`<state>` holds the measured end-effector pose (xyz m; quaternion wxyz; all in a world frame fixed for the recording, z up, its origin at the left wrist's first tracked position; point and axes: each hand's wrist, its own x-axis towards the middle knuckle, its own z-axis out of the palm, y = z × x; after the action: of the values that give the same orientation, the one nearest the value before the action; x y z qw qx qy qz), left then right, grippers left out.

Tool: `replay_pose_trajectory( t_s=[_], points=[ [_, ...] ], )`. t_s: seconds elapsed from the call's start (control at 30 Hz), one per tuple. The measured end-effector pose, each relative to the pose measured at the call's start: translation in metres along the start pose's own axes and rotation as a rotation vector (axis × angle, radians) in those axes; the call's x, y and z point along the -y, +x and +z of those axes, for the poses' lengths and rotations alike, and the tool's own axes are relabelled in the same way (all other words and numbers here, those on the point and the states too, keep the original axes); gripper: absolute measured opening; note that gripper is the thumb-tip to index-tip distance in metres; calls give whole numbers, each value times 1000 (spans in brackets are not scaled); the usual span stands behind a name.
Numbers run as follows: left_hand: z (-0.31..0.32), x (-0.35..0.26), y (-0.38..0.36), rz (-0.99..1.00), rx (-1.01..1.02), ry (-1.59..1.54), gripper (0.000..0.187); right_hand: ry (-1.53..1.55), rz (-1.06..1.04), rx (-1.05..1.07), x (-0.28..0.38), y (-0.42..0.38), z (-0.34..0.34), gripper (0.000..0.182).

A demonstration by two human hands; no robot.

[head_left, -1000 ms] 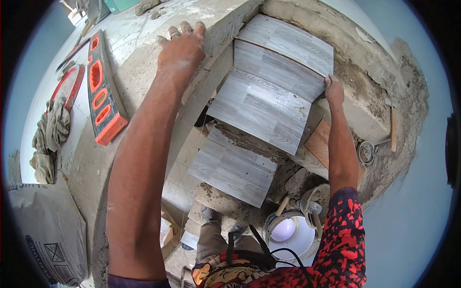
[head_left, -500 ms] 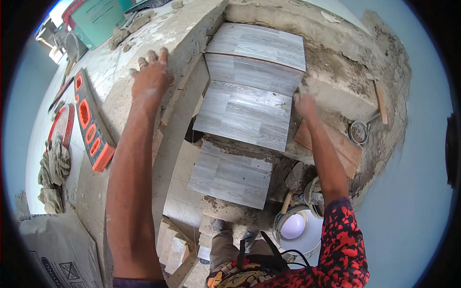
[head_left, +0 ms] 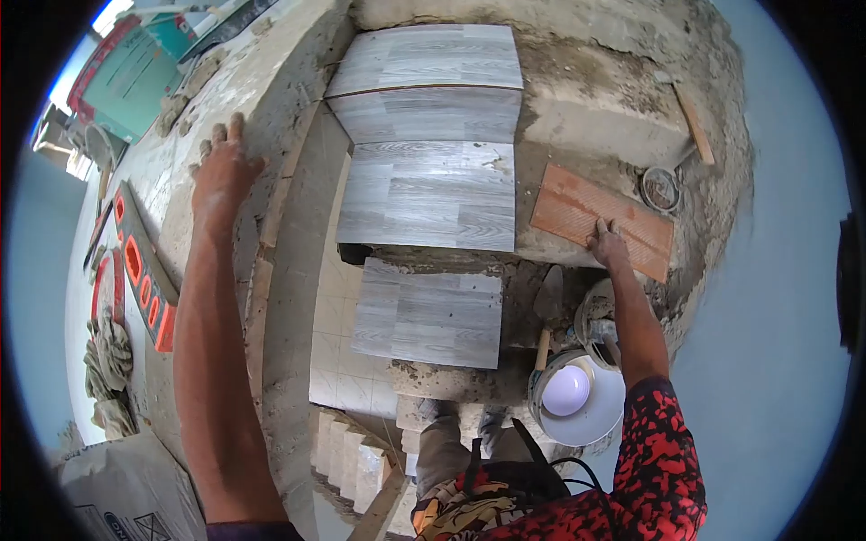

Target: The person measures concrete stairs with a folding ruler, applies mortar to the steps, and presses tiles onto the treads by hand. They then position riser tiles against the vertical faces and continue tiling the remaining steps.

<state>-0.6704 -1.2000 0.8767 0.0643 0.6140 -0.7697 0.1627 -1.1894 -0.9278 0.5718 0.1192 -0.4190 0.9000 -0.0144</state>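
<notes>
My left hand (head_left: 223, 178) lies on the concrete ledge (head_left: 257, 95), its fingers spread and holding nothing. On the other side, my right hand (head_left: 610, 243) touches the lower edge of a reddish-brown tile (head_left: 577, 203) with ribbed lines. Its fingers are stretched over the tile's surface, and the tile rests on the bare step. Between my arms, grey wood-pattern tiles cover the stairs: an upper tread (head_left: 433, 56), a riser (head_left: 433, 114), a middle tread (head_left: 428, 197) and a lower tread (head_left: 428, 311).
By my right forearm are a trowel (head_left: 548, 296), a mortar bucket (head_left: 595, 311) and a white bucket (head_left: 606, 401) with a pale bowl (head_left: 566, 389). A small tin (head_left: 660, 190) stands beyond the tile. An orange-and-black spirit level (head_left: 144, 275) and a cloth (head_left: 108, 356) lie left.
My right hand has left the edge of the grey tiles and come down onto the reddish tile. My left hand stays spread on the ledge. The view has shifted.
</notes>
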Motion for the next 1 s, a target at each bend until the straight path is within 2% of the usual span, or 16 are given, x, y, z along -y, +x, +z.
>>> replay_pose_trajectory(
  t_s=[0.27,0.33,0.5,0.53,0.7,1.0],
  points=[
    [1,9,5,91,-30,-70,80,2,-25,81,-10,23,26,66],
    [1,13,7,112,-25,-81,81,41,29,59,-2,12,12,66],
    [10,23,15,177,-52,-104,84,63,54,11,-12,35,42,66],
    [8,20,14,140,-38,-95,85,43,44,-7,-14,36,48,65],
    [0,15,11,124,22,-123,87,77,64,23,0,18,18,61],
    [4,19,10,143,-10,-54,86,64,76,15,0,23,20,59]
  ],
)
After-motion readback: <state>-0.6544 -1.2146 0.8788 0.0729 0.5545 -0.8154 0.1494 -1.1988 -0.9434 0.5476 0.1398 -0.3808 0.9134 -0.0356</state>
